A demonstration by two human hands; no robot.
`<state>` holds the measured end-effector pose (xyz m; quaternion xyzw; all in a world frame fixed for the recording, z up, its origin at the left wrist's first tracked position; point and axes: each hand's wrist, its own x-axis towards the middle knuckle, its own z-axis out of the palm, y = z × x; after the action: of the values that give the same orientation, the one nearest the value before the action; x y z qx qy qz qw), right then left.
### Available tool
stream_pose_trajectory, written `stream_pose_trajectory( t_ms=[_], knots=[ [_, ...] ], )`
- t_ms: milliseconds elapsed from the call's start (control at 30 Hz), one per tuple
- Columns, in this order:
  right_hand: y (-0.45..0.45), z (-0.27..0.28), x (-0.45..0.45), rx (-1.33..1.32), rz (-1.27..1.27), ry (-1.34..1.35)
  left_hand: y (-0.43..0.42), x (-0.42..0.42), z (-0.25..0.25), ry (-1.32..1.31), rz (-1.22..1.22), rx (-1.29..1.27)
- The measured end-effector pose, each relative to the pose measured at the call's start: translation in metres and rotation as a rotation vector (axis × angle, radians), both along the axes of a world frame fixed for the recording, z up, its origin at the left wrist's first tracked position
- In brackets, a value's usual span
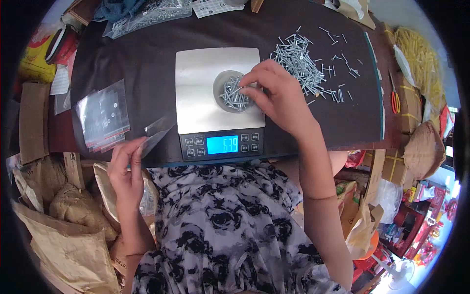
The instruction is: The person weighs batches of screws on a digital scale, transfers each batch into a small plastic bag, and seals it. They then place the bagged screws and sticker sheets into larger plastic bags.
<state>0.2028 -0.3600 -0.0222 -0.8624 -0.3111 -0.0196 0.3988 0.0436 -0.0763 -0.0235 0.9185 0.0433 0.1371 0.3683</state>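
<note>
My left hand (128,169) pinches a small clear plastic zip bag (159,131) at the table's front edge, left of the digital scale (196,93). A small round cup (221,78) stands on the scale's metal plate, with silvery screws (234,97) inside. My right hand (274,93) reaches over the cup's right rim, thumb and forefinger closed together at the screws; a screw seems to be between the fingertips. The scale's blue-lit display (222,144) appears to read 639.
A loose heap of screws (298,61) spreads right of the scale, several scattered farther right. Flat clear zip bags (104,115) lie at the left. A large bag of screws (152,19) sits at the back. Orange-handled scissors (395,100) are beyond the right edge.
</note>
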Motion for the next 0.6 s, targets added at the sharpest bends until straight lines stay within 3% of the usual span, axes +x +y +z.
stream_pose_trajectory(
  t_ms=[133,233,400,500,600],
  knots=[
    [-0.004,0.006,0.001,0.185,-0.017,0.069,-0.006,0.003,0.0,-0.035,0.009,-0.034],
    [-0.021,-0.003,0.008,0.203,-0.18,0.003,-0.004,-0.002,0.002,0.019,0.017,-0.094],
    [-0.035,0.002,0.007,0.05,-0.362,-0.152,0.002,-0.014,-0.005,0.085,0.032,-0.295],
    [-0.021,0.001,-0.007,0.02,-0.129,-0.005,-0.009,-0.01,0.0,0.047,-0.03,-0.325],
    [-0.016,0.001,-0.012,0.077,-0.138,-0.027,-0.019,-0.005,0.005,0.0,-0.122,-0.263]
  ],
)
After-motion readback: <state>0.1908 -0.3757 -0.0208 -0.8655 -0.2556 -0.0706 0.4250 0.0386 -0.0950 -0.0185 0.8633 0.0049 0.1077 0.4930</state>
